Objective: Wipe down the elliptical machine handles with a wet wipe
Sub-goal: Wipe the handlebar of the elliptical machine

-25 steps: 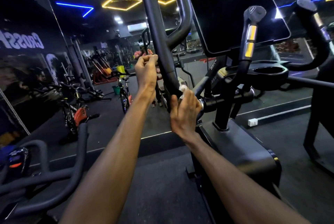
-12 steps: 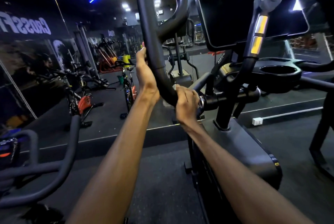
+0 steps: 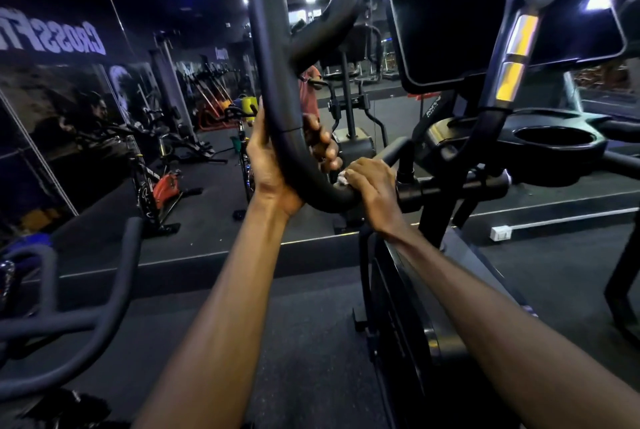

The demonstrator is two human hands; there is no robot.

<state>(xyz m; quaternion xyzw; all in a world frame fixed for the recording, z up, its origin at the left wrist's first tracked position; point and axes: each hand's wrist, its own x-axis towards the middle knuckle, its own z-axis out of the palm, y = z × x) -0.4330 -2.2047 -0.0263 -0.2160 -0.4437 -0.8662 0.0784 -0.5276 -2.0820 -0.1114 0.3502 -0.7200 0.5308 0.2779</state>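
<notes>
1. Nearest are the two bare forearms, leading to two hands. The left hand (image 3: 273,165) is wrapped around the thick black curved tube handle (image 3: 277,89) of the elliptical; its fingers come out on the far side of the tube. It grips the handle and carries no wipe.
2. The right hand (image 3: 372,186) is curled over the low bend of the same handle and presses one small white crumpled wet wipe (image 3: 343,179) against it. Only a corner of the wipe shows, at the fingertips.
3. Risk, in my judgement: the wipe is bunched very small, so it may slip out of the fingers or touch only a narrow strip, leaving the far side of the tube unwiped.
4. Second risk: the handle probably swings on its pivot. If the left hand loosens, the tube could move and the right hand could be caught near the black cross bar joint (image 3: 450,186) just beside it.
5. Farther, one short grey grip with two yellow-lit metal plates (image 3: 516,58) stands upright. It looks not yet wiped.
6. Behind it are one black cup holder ring (image 3: 554,137) and one dark console screen (image 3: 485,13).
</notes>
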